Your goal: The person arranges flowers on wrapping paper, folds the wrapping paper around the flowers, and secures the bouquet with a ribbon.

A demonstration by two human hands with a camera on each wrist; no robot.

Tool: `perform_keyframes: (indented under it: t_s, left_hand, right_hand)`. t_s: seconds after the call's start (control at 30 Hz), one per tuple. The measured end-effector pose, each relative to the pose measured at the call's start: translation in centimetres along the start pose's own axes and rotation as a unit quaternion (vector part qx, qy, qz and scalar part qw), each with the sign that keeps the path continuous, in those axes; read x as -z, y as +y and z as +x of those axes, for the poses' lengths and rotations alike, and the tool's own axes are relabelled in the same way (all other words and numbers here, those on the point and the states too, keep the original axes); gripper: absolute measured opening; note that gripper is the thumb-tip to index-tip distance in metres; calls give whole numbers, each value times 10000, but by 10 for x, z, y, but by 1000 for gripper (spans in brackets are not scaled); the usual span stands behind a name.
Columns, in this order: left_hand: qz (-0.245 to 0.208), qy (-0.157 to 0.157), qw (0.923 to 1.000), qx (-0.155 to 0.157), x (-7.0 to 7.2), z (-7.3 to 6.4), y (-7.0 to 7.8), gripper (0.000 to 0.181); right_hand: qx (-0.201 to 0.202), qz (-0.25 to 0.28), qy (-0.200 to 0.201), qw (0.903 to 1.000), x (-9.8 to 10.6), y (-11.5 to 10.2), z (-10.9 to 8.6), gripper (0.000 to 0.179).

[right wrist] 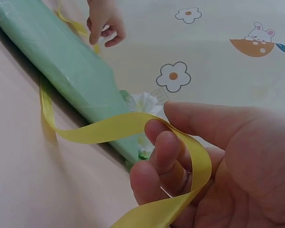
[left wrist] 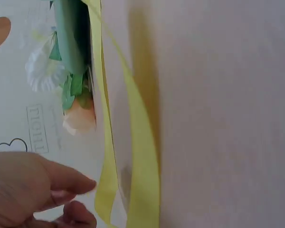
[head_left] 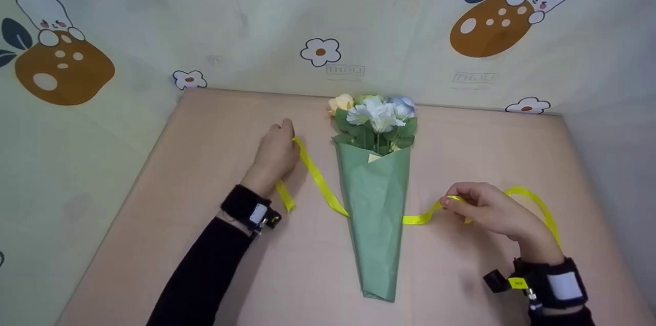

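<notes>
A bouquet wrapped in green paper (head_left: 376,203) lies on the table, its white, blue and peach flowers (head_left: 376,113) at the far end. A yellow ribbon (head_left: 320,177) passes beneath the wrap and comes out on both sides. Left of the flowers, my left hand (head_left: 277,151) holds one length of it, with a loose tail hanging by the wrist; the grip itself is partly hidden. On the other side, my right hand (head_left: 487,210) pinches the ribbon (right wrist: 99,130) between thumb and fingertips. Its spare end loops back over that hand toward the wrist.
The table (head_left: 195,126) has a pale pink cover. Behind it hangs a light cloth (head_left: 256,23) printed with rabbits, brown fruits and flowers. Black straps with small cameras (head_left: 251,210) sit on both wrists.
</notes>
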State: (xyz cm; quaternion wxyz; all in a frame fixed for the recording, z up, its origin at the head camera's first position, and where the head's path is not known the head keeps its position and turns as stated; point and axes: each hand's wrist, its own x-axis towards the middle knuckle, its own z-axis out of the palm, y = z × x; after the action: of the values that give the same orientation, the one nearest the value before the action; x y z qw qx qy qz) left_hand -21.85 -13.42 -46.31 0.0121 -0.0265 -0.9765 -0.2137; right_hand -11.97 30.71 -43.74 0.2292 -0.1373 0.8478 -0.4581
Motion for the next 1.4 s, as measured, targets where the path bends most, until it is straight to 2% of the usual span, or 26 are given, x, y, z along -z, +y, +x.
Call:
perform_keyframes:
  t_s: [0.07,0.17,0.23,0.3,0.43,0.5,0.6,0.7,0.77,0.8,0.83,0.87,0.9,0.97,1.03,1.07,1.13,1.17,1.23,1.33,1.37,1.4]
  left_hand:
    - [41,-370,9993,-107,-4,3,5,29]
    - [213,-747,9968,-173,-8,5,9,44]
    - [339,-893,9952,-187,-9,6,11,47]
    - [480,-904,9944,-253,-10,7,11,45]
    - [512,-691,9957,-341,-9,6,8,31]
    - [386,-482,9975,-345,-7,5,7,23]
    - [104,-68,9993,-360,-4,2,7,22]
    - [-527,308,9978,-268,2,-4,11,15]
    - [-1359,384,9900,-66,8,-11,18,17]
    - [-1896,347,9812,93,12,-15,22,23]
    - [-2482,268,9680,274,17,-18,27,31]
    - [-3126,154,9487,455,20,-22,31,37]
    - [-3757,29,9244,654,24,-26,36,43]
    - [-4886,-259,8662,1012,31,-35,43,48]
    - [-5718,-561,8088,1258,36,-42,49,45]
    - [-6022,-704,7842,1320,38,-46,50,42]
    - [-6430,-955,7463,1431,41,-52,54,35]
    - [-6578,-1054,7310,1475,41,-55,55,32]
    - [-6808,-1230,7058,1527,42,-59,56,30]
    - [-7002,-1385,6834,1534,41,-61,57,31]
    - [-7046,-1405,6784,1537,40,-62,57,31]
    - [-7038,-1433,6792,1511,39,-62,56,31]
  right_hand:
    - [-4,10,-2,10000,0,0,0,26]
    - [-17,17,-11,10000,0,0,0,25]
    - [-39,25,-12,10000,0,0,0,25]
    - [-47,8,-13,10000,0,-1,0,25]
    - [-63,-22,-10,10000,1,-1,0,26]
    - [-65,-12,-12,10000,2,-1,0,26]
    - [-70,10,-1,10000,2,-1,-1,26]
    - [-37,51,6,10000,1,0,-1,26]
    - [-34,76,9,10000,2,-2,-2,26]
    - [-31,87,11,10000,3,-3,-3,26]
    - [-16,90,8,10000,3,-4,-4,26]
    - [-2,87,11,10000,4,-5,-5,26]
    - [24,78,24,10000,5,-7,-6,25]
    - [110,66,64,9999,6,-11,-9,24]
    - [236,45,136,9996,6,-15,-12,21]
    - [314,37,172,9994,6,-18,-14,20]
    - [486,16,225,9986,6,-22,-18,16]
    - [561,-4,249,9981,6,-24,-20,14]
    - [678,-49,281,9973,6,-27,-23,12]
    - [754,-165,301,9966,5,-31,-26,9]
    - [764,-203,309,9964,5,-32,-27,8]
    - [771,-230,322,9962,5,-33,-27,8]
